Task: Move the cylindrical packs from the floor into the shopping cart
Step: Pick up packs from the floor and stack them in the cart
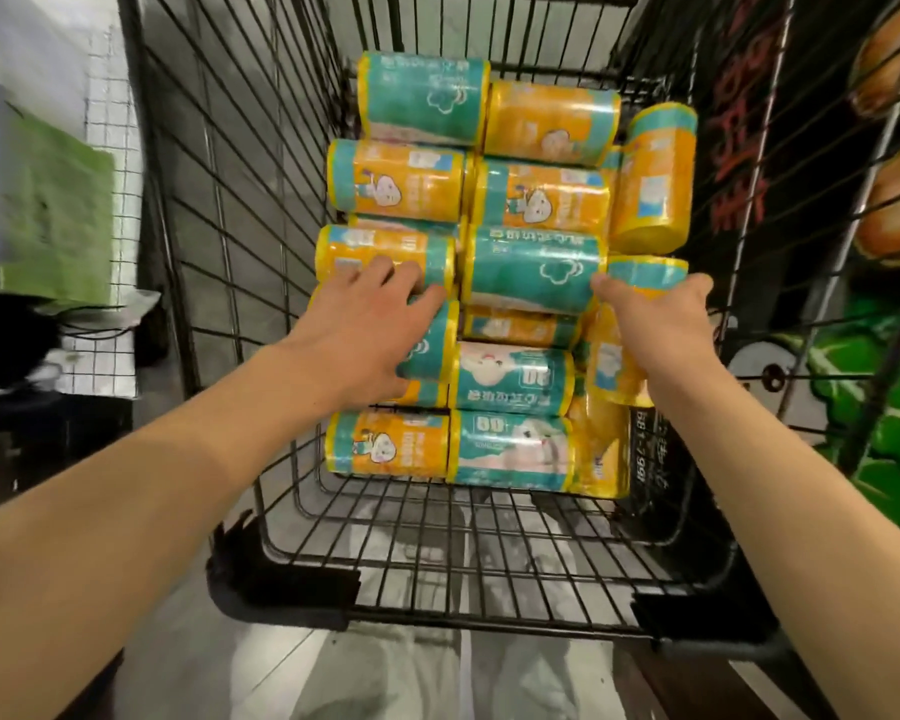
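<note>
Several cylindrical packs, yellow and teal, lie stacked in rows inside the black wire shopping cart [437, 558]. My left hand [365, 330] rests with spread fingers over a teal-ended pack [430, 345] on the pile's left side, fingertips touching the yellow pack [385, 252] behind it. My right hand [661, 324] grips a teal and yellow pack [645, 272] at the pile's right side, fingers wrapped round it. A teal pack [533, 267] lies between the two hands. One pack [653, 179] leans tilted against the cart's right wall.
The near part of the cart floor is bare wire, with grey floor and my legs showing beneath. A green box [58, 220] stands left of the cart beside a white grid rack. Colourful printed panels [853, 356] line the right side.
</note>
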Demonstrator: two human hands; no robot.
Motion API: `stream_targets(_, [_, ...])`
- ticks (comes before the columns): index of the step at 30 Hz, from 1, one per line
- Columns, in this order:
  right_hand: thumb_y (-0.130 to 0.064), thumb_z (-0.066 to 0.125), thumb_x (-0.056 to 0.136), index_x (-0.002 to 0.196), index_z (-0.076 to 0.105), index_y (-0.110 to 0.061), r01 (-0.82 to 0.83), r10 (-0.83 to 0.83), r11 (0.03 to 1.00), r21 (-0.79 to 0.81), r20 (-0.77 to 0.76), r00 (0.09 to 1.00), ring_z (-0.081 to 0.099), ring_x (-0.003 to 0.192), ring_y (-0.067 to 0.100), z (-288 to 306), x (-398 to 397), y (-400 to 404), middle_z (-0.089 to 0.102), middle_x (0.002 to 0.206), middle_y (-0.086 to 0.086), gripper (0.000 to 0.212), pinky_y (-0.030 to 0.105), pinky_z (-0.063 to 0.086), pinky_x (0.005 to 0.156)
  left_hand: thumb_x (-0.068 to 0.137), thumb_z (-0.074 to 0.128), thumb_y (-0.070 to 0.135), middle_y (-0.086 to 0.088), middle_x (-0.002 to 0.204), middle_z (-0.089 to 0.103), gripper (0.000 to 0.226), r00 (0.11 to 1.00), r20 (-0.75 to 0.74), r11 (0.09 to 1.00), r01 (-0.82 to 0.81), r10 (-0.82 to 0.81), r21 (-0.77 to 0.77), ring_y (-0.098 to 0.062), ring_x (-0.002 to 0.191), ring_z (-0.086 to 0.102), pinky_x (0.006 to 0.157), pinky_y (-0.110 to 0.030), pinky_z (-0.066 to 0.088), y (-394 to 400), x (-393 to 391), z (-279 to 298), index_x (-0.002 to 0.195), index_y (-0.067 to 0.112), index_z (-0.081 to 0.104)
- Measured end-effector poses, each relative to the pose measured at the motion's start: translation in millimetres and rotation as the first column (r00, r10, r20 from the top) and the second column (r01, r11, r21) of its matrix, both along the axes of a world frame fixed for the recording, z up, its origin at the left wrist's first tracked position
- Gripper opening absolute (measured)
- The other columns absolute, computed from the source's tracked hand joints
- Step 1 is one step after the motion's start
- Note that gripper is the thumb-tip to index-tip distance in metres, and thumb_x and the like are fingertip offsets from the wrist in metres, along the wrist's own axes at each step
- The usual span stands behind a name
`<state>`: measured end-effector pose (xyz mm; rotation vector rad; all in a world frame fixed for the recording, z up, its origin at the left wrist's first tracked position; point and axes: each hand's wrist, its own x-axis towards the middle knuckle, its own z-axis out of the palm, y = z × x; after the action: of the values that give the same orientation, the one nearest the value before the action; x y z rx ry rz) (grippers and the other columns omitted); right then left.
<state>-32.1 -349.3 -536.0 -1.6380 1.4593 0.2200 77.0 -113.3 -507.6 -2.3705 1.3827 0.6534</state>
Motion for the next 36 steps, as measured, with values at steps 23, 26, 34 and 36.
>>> stream_targets(23, [-0.042, 0.062, 0.095, 0.144, 0.034, -0.011, -0.489, 0.471, 0.845, -0.218, -0.132, 0.872, 0.048, 0.124, 0.046, 46.3, -20.0, 5.3, 0.047, 0.136, 0.022, 0.064, 0.053, 0.045, 0.101, 0.078, 0.071, 0.06, -0.009, 0.141, 0.045, 0.093, 0.994, 0.038, 0.993, -0.098, 0.101, -0.063, -0.032, 0.129, 0.045, 0.101, -0.046, 0.042, 6.1, -13.0, 46.3, 0.151, 0.022, 0.029])
stream_targets(26, [-0.043, 0.06, 0.096, 0.145, 0.037, -0.012, -0.603, 0.592, 0.769, -0.214, -0.118, 0.797, 0.05, 0.124, 0.045, 81.2, -23.3, 8.0, 0.047, 0.137, 0.021, 0.062, 0.054, 0.046, 0.101, 0.084, 0.065, 0.06, -0.007, 0.144, 0.043, 0.084, 0.993, 0.043, 0.993, -0.11, 0.112, -0.053, -0.03, 0.132, 0.044, 0.103, -0.046, 0.04, 2.4, -17.6, 81.1, 0.151, 0.023, 0.029])
stream_targets(34, [-0.046, 0.056, 0.097, 0.144, 0.045, -0.02, -0.835, 0.819, 0.462, -0.3, -0.218, 0.531, 0.056, 0.122, 0.034, 223.1, -43.3, 9.6, 0.057, 0.133, 0.011, 0.055, 0.045, 0.052, 0.092, 0.095, 0.053, 0.05, -0.003, 0.139, 0.05, 0.064, 0.979, 0.074, 0.976, -0.178, 0.188, -0.128, -0.028, 0.128, 0.049, 0.102, -0.045, 0.042, -11.7, -35.4, 205.7, 0.149, 0.022, 0.032])
stream_targets(36, [-0.046, 0.056, 0.096, 0.143, 0.046, -0.021, -0.838, 0.82, 0.433, -0.331, -0.242, 0.519, 0.056, 0.122, 0.034, 257.4, -49.0, 12.4, 0.058, 0.131, 0.01, 0.054, 0.044, 0.052, 0.092, 0.096, 0.051, 0.05, -0.003, 0.138, 0.053, 0.063, 0.976, 0.065, 0.965, -0.194, 0.208, -0.176, -0.028, 0.126, 0.051, 0.099, -0.045, 0.045, -12.8, -40.4, 231.8, 0.15, 0.022, 0.033])
